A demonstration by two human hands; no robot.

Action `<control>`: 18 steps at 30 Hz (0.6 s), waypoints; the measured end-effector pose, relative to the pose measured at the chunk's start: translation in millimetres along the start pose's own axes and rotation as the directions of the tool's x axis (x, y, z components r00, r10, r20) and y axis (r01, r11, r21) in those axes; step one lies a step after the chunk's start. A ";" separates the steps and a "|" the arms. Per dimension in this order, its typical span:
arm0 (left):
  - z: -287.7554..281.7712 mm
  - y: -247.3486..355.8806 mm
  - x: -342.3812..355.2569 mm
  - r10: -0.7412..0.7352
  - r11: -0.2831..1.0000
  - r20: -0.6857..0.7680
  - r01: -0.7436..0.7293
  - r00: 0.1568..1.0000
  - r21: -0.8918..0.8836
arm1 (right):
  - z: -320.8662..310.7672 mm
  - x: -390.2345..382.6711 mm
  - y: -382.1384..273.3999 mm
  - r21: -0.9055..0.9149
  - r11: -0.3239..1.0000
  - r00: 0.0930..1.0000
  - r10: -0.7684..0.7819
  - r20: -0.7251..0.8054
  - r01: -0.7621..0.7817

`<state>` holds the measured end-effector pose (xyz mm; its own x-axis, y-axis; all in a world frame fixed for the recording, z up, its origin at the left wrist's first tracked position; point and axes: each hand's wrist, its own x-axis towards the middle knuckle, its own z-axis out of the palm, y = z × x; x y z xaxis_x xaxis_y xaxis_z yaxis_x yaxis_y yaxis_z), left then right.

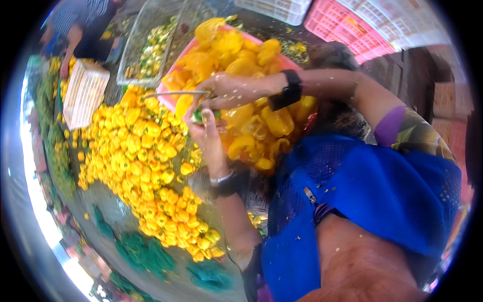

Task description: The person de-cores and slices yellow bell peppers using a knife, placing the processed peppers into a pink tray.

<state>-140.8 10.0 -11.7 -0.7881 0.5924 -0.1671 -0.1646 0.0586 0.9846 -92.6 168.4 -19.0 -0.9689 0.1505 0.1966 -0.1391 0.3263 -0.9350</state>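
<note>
My right hand (229,89), below a black wristwatch, is closed on a knife (173,92) with a thin blade that points left. My left hand (207,138) is just beneath it, fingers closed around a green pepper stem (204,117); whether pepper flesh is still attached is hard to see. Both hands are over the near left side of a pink basket (172,70), heaped with yellow bell peppers (277,121), several of them cut open. Left of my hands, a large pile of whole yellow bell peppers (136,156) spreads over the floor.
A see-through bin (121,70) with pepper scraps stands beyond the pile. A white crate (85,95) tilts near another person (80,25) at far left. Pink (347,30) and white crates (282,7) line the back. Green netting (143,251) lies on the floor.
</note>
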 end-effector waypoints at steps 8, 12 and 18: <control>1.9 19.4 7.7 0.053 0.977 0.073 -0.066 0.996 0.204 | -13.0 -2.8 -41.7 0.297 0.902 0.949 0.282 0.144 -0.313; 3.9 26.5 4.9 0.200 0.969 0.101 -0.212 0.975 0.126 | -9.2 -1.8 -48.1 0.588 0.723 0.932 0.303 0.201 -0.362; -0.3 68.2 35.1 -0.027 0.882 -0.230 -0.086 0.973 -0.464 | -41.7 7.4 -15.2 0.379 0.905 0.972 0.231 -0.050 -0.195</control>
<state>-179.8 34.6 49.5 -0.8988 0.3896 -0.2007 -0.3529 -0.3720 0.8585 -89.1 203.4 9.0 -0.9634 0.2680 -0.0098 -0.0142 -0.0876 -0.9961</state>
